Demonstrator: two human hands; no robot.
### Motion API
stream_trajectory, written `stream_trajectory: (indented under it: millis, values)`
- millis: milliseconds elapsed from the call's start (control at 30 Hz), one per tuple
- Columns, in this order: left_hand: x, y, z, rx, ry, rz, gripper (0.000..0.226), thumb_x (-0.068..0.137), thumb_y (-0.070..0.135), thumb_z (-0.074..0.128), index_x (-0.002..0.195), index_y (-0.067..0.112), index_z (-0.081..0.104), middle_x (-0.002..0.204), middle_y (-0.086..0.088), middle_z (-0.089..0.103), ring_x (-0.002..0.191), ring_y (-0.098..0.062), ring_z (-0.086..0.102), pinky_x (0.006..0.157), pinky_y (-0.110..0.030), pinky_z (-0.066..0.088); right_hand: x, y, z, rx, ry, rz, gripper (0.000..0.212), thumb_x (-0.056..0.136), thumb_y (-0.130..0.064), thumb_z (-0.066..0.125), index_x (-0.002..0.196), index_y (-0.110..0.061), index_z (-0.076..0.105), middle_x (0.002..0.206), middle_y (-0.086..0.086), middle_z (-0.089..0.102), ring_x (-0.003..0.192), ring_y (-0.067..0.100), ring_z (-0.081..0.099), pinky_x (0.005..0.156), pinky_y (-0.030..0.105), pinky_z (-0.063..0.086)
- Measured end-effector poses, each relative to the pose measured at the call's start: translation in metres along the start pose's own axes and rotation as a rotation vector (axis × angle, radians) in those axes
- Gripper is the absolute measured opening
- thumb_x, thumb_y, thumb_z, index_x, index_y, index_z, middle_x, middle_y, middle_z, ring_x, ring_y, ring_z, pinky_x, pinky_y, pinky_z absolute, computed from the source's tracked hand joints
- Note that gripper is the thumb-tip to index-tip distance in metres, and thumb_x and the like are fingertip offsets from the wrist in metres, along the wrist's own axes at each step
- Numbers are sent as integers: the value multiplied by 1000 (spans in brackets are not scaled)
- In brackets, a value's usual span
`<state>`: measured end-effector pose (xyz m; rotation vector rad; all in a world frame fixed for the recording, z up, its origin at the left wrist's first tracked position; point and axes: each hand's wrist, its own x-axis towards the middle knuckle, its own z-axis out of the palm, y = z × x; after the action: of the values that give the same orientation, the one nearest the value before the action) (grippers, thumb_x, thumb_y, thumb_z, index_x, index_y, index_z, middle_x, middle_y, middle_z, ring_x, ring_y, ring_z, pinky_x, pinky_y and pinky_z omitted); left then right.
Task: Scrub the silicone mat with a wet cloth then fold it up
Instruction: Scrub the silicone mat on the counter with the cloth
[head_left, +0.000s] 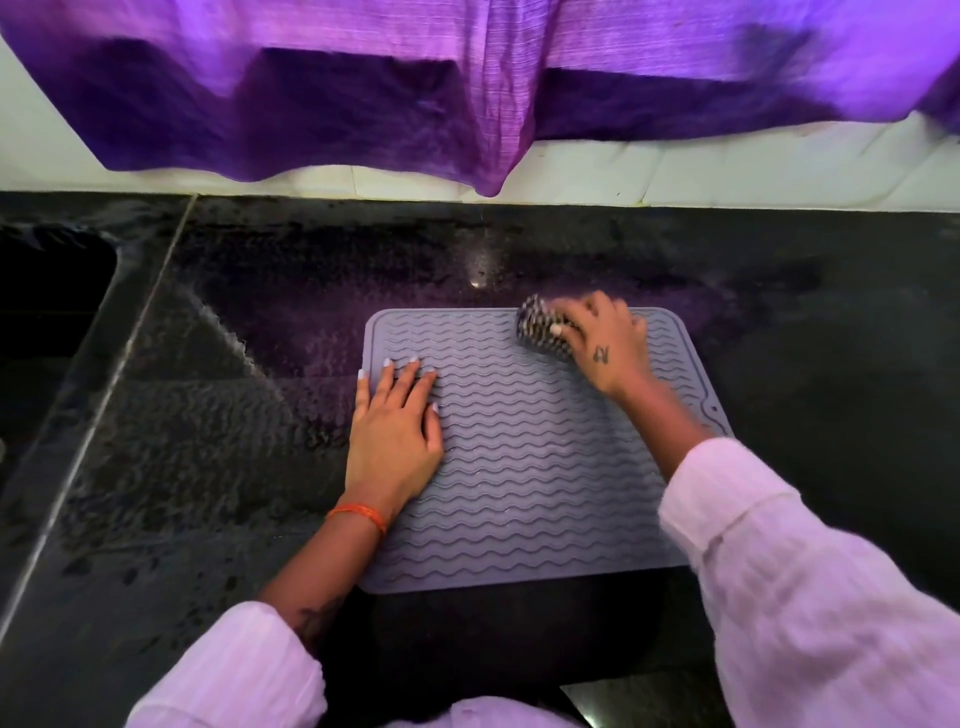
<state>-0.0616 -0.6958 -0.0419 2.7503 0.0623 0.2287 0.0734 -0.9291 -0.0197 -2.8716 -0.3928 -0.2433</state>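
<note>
Grey wave-ribbed silicone mat (540, 467) lies flat, centre frame, on dark granite counter (208, 441). Left hand (395, 431) spread, palm pressing mat's left edge; orange thread (358, 515) at wrist. Right hand (605, 343) grips bunched checked cloth (540, 330) on mat's upper right. Small tattoo on that hand, unreadable. Purple curtain (467, 78) hangs top of frame; sink (47, 291) at far left.

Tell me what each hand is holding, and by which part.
The right hand grips the bunched checked cloth around its right end, on the mat's far edge. The left hand holds nothing; it rests flat on the mat's left side.
</note>
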Motion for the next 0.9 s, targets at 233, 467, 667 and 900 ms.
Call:
stream_trajectory:
  millis: [233, 467, 667, 900]
  values:
    - [-1, 0, -1, 5, 4, 6, 57, 90, 35, 26, 142, 18, 43, 152, 0, 33, 145, -23, 18, 119, -39, -5, -7, -3, -5, 22, -120, -5, 37, 96, -38, 42, 133, -36, 47, 125, 3, 49, 116, 28, 42, 93, 42, 32]
    - [2, 0, 1, 0, 21, -1, 55, 91, 34, 29, 140, 18, 45, 151, -1, 36, 144, -24, 21, 119, -41, -5, -59, -4, 8, -68, -28, -11, 38, 94, -41, 46, 132, -38, 47, 126, 3, 49, 114, 25, 41, 95, 41, 27]
    - [-1, -2, 3, 0, 38, 16, 46, 97, 27, 41, 142, 18, 43, 152, -1, 34, 144, -23, 20, 119, -40, -7, -55, -2, -11, 69, -37, -67, 34, 92, -34, 52, 126, -38, 53, 116, 0, 53, 107, 24, 44, 84, 36, 25]
    - [1, -1, 4, 21, 34, 13, 47, 97, 28, 38, 143, 19, 40, 153, -1, 32, 145, -22, 18, 118, -38, -10, -70, -10, -11, -14, -113, -60, 39, 94, -38, 47, 133, -40, 45, 125, -3, 48, 114, 22, 39, 91, 36, 24]
